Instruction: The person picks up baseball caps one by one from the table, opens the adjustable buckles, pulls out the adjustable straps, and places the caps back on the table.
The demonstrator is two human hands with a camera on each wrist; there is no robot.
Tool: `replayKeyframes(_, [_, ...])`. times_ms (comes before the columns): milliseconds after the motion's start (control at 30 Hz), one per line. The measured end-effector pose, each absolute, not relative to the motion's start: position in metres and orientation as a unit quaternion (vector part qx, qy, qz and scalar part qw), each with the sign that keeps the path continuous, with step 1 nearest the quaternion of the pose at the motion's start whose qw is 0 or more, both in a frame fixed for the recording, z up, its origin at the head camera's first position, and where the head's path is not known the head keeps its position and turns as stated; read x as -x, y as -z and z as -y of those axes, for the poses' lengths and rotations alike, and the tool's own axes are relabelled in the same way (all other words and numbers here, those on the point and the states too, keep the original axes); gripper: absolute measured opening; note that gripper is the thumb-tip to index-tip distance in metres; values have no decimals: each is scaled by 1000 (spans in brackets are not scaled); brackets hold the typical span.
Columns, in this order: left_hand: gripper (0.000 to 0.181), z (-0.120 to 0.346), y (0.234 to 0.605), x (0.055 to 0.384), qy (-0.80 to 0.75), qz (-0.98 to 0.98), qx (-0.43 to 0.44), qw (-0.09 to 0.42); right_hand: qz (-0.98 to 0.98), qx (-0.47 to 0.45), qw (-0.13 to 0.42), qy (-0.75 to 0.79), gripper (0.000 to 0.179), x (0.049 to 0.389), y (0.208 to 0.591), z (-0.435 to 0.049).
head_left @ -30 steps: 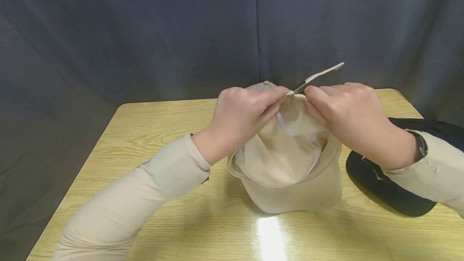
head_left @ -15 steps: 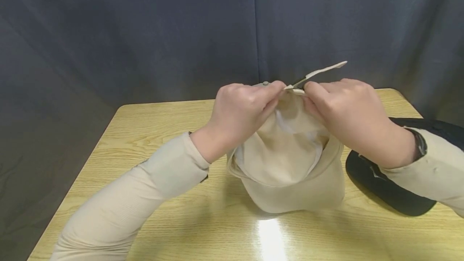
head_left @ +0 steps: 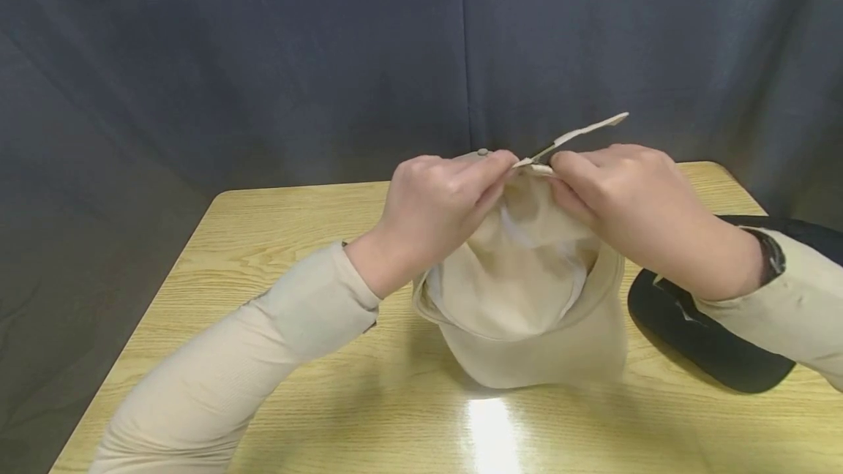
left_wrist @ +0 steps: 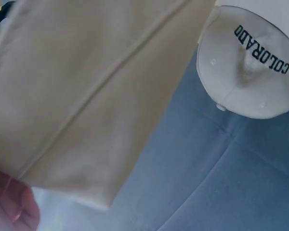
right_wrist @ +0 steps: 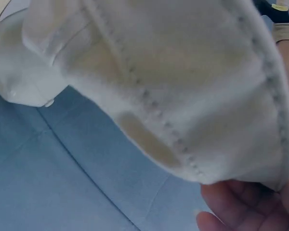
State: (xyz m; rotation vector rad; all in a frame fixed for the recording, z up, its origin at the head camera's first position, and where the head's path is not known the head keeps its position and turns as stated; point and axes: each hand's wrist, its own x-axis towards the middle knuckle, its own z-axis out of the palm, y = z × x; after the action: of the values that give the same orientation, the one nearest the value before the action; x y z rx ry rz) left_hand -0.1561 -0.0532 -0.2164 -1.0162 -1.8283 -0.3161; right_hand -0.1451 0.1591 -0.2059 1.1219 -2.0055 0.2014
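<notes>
A beige baseball cap [head_left: 507, 298] stands tipped on the table, its hollow inside facing me and its brim towards the near edge. My left hand [head_left: 435, 200] pinches the back strap at the upper edge of the cap. Just to the right, my right hand [head_left: 622, 196] pinches the same edge, thumb beside a small dark fitting. From between the thumbs a free strap end [head_left: 596, 126] slants up to the right. Beige stitched fabric [right_wrist: 202, 91] fills much of the right wrist view, fingers at its lower edge; most fingertips are hidden in the head view.
Behind the held cap is a second pale cap [left_wrist: 248, 62] lettered COLORADO, mostly hidden in the head view. A black cap [head_left: 718, 346] lies on the wooden table [head_left: 296, 240] at the right, under the right forearm. A dark curtain [head_left: 329, 57] hangs at the back.
Both hands have risen very slightly with the strap. My right wrist has shifted a little to the right. The grips look the same.
</notes>
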Motion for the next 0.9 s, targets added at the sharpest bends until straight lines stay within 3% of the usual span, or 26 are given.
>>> replayKeyframes(267, [15, 52, 215, 155, 73, 752, 410, 511, 801, -463, 365, -103, 15, 145, 206, -158])
replayKeyframes(367, [18, 53, 214, 154, 60, 744, 412, 523, 810, -458, 347, -121, 21, 144, 207, -158])
replayKeyframes(767, [14, 53, 215, 155, 79, 731, 436, 520, 811, -450, 346, -142, 25, 142, 204, -157])
replayKeyframes(900, [15, 53, 215, 154, 108, 742, 433, 500, 801, -456, 376, -95, 21, 141, 204, -157])
